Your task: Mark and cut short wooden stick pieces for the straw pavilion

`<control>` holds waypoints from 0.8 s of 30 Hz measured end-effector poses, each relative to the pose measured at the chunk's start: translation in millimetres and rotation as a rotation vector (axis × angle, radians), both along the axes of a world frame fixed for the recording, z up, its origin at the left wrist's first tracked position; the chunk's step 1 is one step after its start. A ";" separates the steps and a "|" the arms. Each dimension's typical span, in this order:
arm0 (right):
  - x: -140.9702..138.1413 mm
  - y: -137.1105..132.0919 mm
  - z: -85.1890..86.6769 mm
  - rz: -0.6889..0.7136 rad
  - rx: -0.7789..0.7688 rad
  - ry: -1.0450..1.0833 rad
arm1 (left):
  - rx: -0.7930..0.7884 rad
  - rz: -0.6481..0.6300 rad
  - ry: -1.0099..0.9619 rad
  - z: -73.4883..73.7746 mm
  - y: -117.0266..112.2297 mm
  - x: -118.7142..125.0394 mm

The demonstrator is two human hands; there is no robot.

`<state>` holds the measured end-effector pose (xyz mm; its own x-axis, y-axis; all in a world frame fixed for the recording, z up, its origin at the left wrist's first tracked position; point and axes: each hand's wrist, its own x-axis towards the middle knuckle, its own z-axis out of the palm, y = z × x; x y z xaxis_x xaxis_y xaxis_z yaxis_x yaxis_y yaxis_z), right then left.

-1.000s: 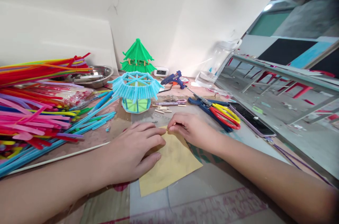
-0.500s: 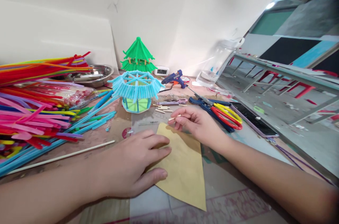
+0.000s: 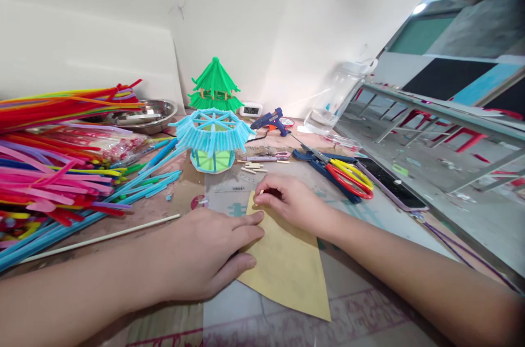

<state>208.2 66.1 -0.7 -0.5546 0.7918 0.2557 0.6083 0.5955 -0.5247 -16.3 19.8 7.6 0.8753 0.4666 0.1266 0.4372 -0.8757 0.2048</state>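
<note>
Right hand [image 3: 292, 203], pinching a short stick [image 3: 261, 192], drops back onto the far corner of the tan sheet [image 3: 289, 273]; left hand [image 3: 205, 259] stays flat, pinning it near the table [image 3: 180, 199] front edge.

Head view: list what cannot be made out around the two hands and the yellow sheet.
1. Left part of the yellow sheet: hidden under the left hand, which lies flat on it.
2. Most of the stick: only its tip shows; the right hand hides the rest in its grip.
3. Digits on the clock: too small to read.
4. Ends of the pipe cleaners: cut off by the left edge.
</note>
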 end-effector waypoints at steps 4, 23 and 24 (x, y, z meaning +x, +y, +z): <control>2.1 -3.4 0.5 0.051 0.051 -0.013 | 0.110 -0.034 0.038 -0.8 2.8 -1.0; -1.8 -6.1 3.0 0.148 0.237 -0.131 | 0.167 -0.055 0.014 -6.5 2.8 0.0; -2.3 -6.3 3.3 0.166 0.219 -0.124 | 0.166 -0.056 0.012 -6.5 2.8 0.0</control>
<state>205.8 59.8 2.6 -0.7094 0.6213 0.3327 0.5447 0.7829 -0.3005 -16.3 22.7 1.2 0.9015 0.3904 0.1868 0.3880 -0.9203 0.0506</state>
